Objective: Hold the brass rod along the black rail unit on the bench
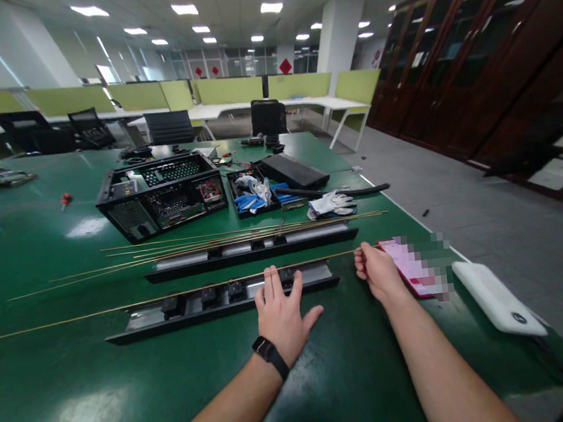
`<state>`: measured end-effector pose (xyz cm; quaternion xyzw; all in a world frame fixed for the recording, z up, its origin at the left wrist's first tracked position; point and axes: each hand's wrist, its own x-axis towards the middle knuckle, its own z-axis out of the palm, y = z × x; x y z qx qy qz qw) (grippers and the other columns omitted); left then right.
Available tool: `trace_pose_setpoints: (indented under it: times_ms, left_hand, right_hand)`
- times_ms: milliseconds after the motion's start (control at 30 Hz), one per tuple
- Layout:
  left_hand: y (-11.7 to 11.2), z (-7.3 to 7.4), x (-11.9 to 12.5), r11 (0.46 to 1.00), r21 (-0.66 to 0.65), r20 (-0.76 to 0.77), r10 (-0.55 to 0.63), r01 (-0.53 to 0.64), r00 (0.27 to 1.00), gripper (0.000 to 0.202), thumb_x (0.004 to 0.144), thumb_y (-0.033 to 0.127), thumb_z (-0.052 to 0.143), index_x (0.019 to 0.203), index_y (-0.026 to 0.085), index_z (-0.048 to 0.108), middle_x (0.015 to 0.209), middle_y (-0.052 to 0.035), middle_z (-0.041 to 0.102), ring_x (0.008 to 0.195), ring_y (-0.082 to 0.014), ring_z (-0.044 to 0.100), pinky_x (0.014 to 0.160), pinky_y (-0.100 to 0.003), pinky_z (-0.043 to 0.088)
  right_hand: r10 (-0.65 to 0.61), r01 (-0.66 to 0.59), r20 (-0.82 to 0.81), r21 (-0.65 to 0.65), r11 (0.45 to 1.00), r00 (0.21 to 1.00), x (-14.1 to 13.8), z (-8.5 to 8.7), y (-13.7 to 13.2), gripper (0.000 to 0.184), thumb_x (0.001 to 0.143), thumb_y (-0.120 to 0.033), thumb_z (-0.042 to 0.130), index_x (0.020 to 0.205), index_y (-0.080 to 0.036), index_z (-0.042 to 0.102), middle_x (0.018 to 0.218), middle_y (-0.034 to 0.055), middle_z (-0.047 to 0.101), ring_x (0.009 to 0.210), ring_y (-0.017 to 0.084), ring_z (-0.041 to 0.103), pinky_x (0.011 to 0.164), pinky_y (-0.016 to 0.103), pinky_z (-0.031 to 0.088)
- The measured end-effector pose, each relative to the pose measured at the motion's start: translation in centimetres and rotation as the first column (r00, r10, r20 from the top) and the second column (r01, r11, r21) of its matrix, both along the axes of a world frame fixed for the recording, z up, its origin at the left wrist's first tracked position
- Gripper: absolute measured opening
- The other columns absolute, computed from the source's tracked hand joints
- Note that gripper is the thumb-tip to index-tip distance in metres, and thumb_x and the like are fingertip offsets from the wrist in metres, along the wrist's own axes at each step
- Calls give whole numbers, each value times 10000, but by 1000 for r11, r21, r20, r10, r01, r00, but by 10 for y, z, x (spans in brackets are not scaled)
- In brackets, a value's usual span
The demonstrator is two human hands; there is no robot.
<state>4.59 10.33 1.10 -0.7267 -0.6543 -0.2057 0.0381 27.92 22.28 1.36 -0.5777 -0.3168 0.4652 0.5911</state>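
My left hand (282,308) lies flat with fingers spread on the near black power strip (205,303), pressing it against the green table (79,393). A long thin brass rod (120,307) runs along the strip's far edge. My right hand (375,269) is closed in a pinch on the rod's right end. A second black power strip (250,251) lies farther back, with several more brass rods (189,247) lying along and behind it.
An open black computer case (159,197) and a tray of blue parts (257,193) sit further back, with white gloves (331,204) beside them. A pink blurred item (410,264) and a white device (496,296) lie near the table's right edge. Office chairs stand behind.
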Motion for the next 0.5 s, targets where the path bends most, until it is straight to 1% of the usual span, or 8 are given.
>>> trace_pose_setpoints:
  times_ms: [167,267,367,500]
  left_hand:
    - [1,0,-2,1000,10,8,-7,7,1000,711,918,677,634,1538,337,552,1666,-209,411,1568,-414,318,1173,-571,359]
    - [1,0,-2,1000,12,0,-3,3,1000,698,920,669,637,1531,341,560,1663,-216,414,1569,-414,320,1169,-572,364]
    - [0,2,-2,1000,7,-19,1,-1,1000,679,927,661,632,1522,341,571,1658,-230,415,1565,-419,331,1157,-576,375]
    - [0,3,-2,1000,12,-47,4,-4,999,653,933,636,639,1508,331,592,1649,-224,436,1557,-426,346,1149,-582,381]
  right_hand:
    - [-14,14,1,-5,1000,1000,-2,-2,-1,313,848,-451,745,735,-228,556,598,-10,533,441,100,435,341,204,288]
    - [-13,13,-5,-6,1000,1000,-3,-1,-1,313,858,-455,737,734,-223,569,609,-6,535,449,97,437,342,197,289]
    - [-14,14,-16,-10,1000,1000,-6,2,-3,325,878,-461,726,728,-219,571,611,-4,529,450,94,432,343,192,283]
    - [-17,16,-32,-11,1000,999,-9,7,-7,348,901,-492,719,731,-223,575,604,-4,520,445,96,422,339,195,279]
